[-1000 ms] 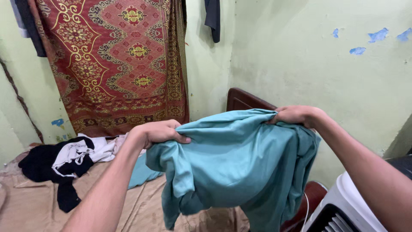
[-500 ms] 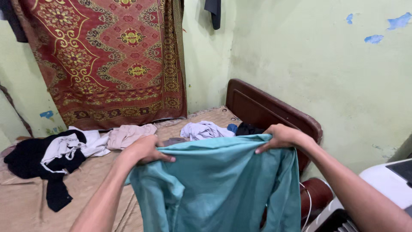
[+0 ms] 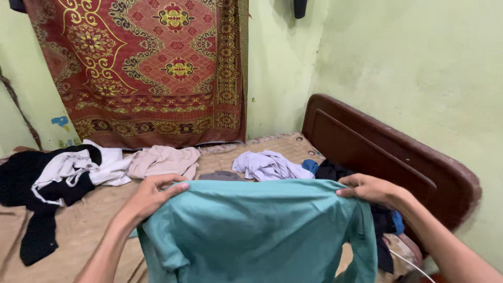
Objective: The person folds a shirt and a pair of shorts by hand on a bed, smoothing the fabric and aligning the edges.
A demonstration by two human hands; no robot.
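1. Teal soft cotton shirt hangs spread at 6 o'clock, above the tan bed sheet.
2. Left hand is closed, pinching its top edge at 9 o'clock; right hand is closed on the edge at 3 o'clock.
3. It looks light, limp and drapey, so the shoulder seams seem the best places to grip.
4. Crumpled white garment lies at 12 o'clock beyond the shirt.

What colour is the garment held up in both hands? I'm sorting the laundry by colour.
Plain teal, no pattern: the garment shows best in the head view.
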